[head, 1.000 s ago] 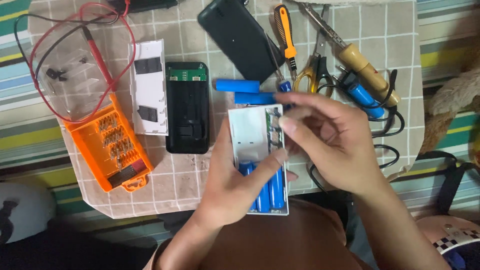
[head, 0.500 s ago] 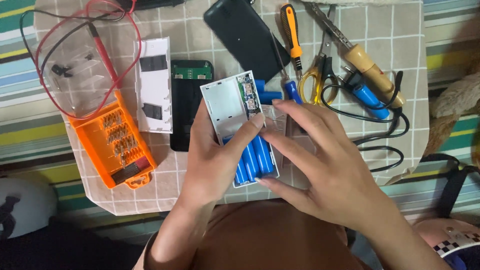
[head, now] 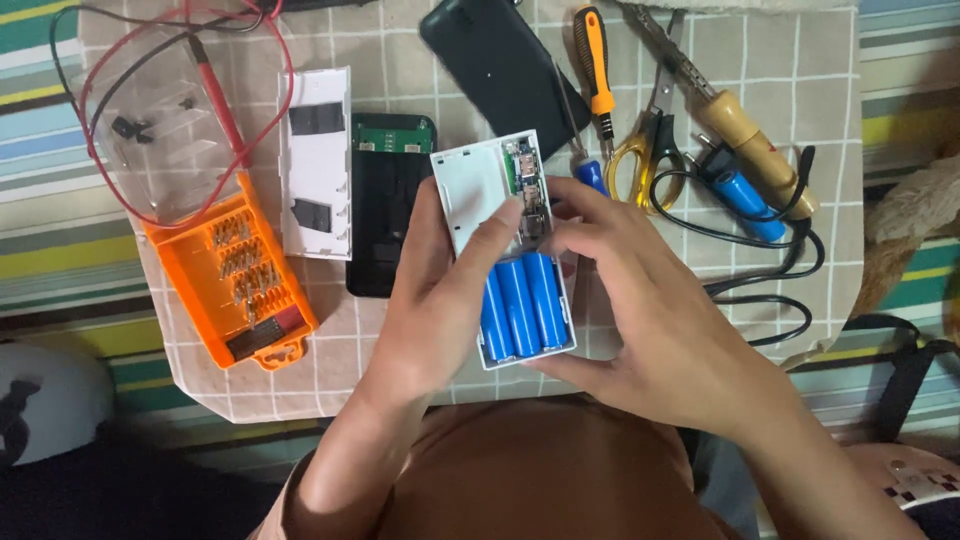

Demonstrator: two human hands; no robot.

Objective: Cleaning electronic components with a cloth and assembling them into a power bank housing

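Both forearms rising from the bottom edge toward frame centre. Left hand (head: 440,300) palm down — thumb stretched up and rightward, fingers (head: 412,245) curled out of sight beneath. Right hand (head: 650,320) cupped from the right, fingers bent inward — thumb low, wrist angled to the lower right.

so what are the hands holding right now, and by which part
Both hold the white battery case with three blue cells: left hand grips its left edge, thumb across the top; right hand cups its right side and bottom corner.
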